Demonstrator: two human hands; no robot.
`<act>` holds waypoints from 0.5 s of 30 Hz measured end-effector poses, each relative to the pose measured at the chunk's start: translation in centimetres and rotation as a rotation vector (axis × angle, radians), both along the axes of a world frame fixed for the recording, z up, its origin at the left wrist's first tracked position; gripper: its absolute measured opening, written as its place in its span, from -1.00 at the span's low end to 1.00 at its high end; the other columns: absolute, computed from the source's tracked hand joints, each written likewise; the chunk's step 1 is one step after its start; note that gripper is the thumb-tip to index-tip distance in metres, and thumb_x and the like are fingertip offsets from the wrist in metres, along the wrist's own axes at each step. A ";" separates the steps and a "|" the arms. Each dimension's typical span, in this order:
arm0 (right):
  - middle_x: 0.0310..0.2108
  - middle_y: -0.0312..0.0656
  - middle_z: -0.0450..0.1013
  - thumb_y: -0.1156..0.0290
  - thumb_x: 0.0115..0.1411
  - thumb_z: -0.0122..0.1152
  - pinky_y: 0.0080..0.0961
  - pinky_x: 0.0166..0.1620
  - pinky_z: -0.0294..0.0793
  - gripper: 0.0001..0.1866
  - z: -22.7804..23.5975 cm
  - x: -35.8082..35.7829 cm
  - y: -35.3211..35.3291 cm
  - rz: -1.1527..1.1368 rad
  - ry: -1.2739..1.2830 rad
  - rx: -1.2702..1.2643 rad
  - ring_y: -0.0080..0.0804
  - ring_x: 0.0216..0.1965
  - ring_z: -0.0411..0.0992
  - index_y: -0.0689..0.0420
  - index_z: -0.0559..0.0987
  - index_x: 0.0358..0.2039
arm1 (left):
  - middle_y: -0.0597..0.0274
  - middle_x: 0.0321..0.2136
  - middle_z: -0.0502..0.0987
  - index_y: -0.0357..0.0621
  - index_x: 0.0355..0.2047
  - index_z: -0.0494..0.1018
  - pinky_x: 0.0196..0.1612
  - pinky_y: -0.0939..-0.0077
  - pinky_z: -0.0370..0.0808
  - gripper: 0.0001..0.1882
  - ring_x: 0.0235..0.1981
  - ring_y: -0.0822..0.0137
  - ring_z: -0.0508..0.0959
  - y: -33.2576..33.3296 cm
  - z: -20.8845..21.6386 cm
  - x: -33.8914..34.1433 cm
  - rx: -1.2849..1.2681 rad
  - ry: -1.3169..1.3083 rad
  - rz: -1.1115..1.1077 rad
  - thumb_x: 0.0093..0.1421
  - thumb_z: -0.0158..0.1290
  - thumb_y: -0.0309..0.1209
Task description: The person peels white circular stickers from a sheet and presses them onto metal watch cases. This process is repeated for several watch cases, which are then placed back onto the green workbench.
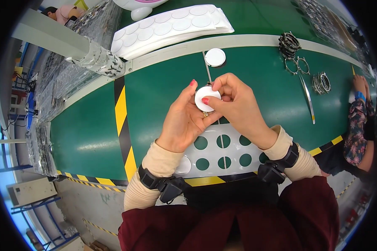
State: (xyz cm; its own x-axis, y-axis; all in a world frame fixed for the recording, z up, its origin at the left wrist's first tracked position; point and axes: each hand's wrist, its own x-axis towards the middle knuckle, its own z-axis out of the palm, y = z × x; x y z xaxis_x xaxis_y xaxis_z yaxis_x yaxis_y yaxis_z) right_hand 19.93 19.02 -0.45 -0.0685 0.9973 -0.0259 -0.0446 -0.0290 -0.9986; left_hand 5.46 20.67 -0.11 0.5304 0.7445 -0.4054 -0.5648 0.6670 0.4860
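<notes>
My left hand [183, 119] and my right hand [235, 104] meet above the green table [92, 138], both gripping one small white round disc [204, 94]. My right thumb presses on the disc's front while my left fingers cup it from behind and below. Under my hands lies a white backing sheet [234, 163] with several round holes where discs are gone; one white disc [183, 165] sits at its left end. Another white disc [215, 57] rests farther back, by a thin metal rod [207, 72].
A stack of white sheets with round discs [171, 27] lies at the back. Metal rings [289, 44], a second ring pile [321, 82] and scissors [303, 81] sit to the right. Another person's arm [358, 117] in a patterned sleeve reaches in at right. Plastic-wrapped parts [50, 83] are piled left.
</notes>
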 end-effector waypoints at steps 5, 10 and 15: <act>-0.45 -0.32 0.45 0.58 0.05 0.20 -0.80 -0.35 0.35 -0.77 -0.4 -0.1 0.4 -0.005 -0.070 -0.053 -0.71 -0.44 0.36 0.20 0.34 -0.32 | 0.08 -0.14 0.42 -0.21 -0.14 0.28 0.02 0.27 0.46 -0.66 -0.10 0.26 0.47 -0.1 0.0 0.0 -0.002 -0.013 -0.010 0.30 -0.20 -0.17; -0.45 -0.31 0.45 0.57 0.07 0.18 -0.76 -0.27 0.39 -0.72 -1.0 -0.7 0.4 0.040 -0.122 0.112 -0.65 -0.37 0.40 0.23 0.36 -0.19 | 0.06 -0.14 0.42 -0.21 -0.14 0.28 0.01 0.24 0.47 -0.67 -0.09 0.23 0.48 0.0 -0.2 -0.4 0.040 -0.054 -0.033 0.30 -0.21 -0.19; -0.35 -0.28 0.44 0.54 0.10 0.13 -0.72 -0.25 0.39 -0.66 -1.2 0.5 0.7 0.194 0.151 0.014 -0.66 -0.30 0.38 0.23 0.37 -0.08 | 0.06 -0.14 0.42 -0.20 -0.14 0.30 -0.05 0.24 0.50 -0.68 -0.09 0.21 0.48 -0.1 0.3 -0.2 0.028 -0.041 -0.017 0.30 -0.19 -0.20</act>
